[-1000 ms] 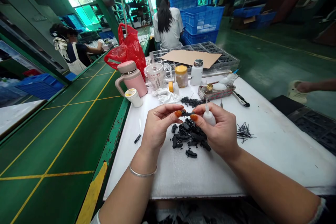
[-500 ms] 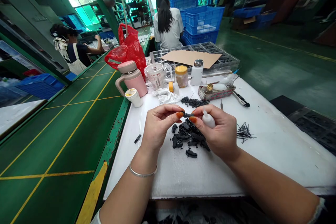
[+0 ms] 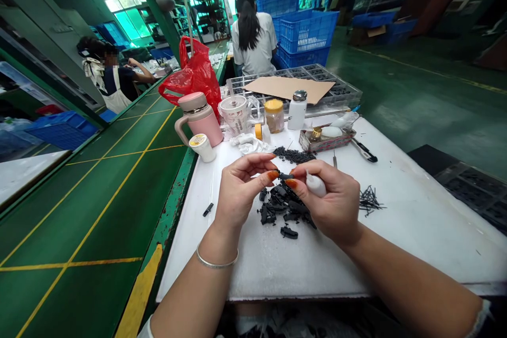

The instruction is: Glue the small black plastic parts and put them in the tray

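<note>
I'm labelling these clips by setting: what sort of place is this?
Probably a small factory workshop: a green conveyor belt, stacked blue crates and a pile of small black parts suggest it.

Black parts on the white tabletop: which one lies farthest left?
The lone black part, left of the left hand; the heaped ones lie right of that hand.

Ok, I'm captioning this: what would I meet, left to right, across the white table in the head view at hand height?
Loose black part, left hand, black part at the fingertips, white squeeze bottle, thin black pins.
</note>
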Tool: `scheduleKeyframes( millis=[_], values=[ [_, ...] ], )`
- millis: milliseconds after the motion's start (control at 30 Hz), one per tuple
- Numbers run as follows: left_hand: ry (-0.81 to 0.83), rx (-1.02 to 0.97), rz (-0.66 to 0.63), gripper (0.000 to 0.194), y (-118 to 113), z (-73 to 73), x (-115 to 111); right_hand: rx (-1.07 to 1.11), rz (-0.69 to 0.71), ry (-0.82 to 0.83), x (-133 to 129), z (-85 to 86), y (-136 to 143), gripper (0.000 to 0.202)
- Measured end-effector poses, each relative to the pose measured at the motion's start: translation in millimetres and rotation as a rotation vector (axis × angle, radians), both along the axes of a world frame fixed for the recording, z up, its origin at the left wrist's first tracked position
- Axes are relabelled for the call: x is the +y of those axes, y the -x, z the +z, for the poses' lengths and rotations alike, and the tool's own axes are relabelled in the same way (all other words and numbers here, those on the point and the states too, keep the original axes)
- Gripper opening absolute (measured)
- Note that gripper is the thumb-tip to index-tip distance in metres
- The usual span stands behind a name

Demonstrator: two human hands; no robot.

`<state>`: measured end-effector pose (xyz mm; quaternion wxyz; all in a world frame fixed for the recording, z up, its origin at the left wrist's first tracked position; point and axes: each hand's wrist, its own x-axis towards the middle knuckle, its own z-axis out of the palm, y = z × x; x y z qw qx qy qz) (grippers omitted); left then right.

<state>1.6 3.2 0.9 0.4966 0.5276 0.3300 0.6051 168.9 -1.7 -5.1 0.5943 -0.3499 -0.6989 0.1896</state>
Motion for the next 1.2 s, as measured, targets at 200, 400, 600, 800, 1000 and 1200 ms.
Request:
scheduleKeyframes(
  millis=[200, 400, 600, 800, 1000, 1200],
  values=[
    [-0.012, -0.007, -0.058, 0.032, 0.5, -1.3, 0.8, 0.04, -0.02, 0.012, -0.8, 2.5, -0.7, 0.008],
    [-0.034, -0.013, -0.014, 0.019, -0.7, 1.8, -1.4, 0.048, -0.014, 0.008, 0.1, 2.7, -0.5, 0.008],
    [-0.068, 0.001, -0.005, 0.017, -0.2, 3.2, -2.5, 0.049, -0.01, 0.019, 0.2, 2.4, 0.4, 0.008],
    [-0.087, 0.006, 0.022, 0.017, 0.7, 2.8, -2.2, 0.053, -0.006, 0.052, 0.7, 4.2, 0.8, 0.007],
    [-0.093, 0.013, 0.03, 0.016, 0.3, 3.5, -2.4, 0.058, 0.002, 0.07, 0.7, 5.3, 1.0, 0.006],
    [-0.083, 0.017, 0.05, 0.015, -0.5, 4.0, -2.7, 0.058, 0.004, 0.077, 0.6, 5.7, 0.5, 0.006]
  ],
)
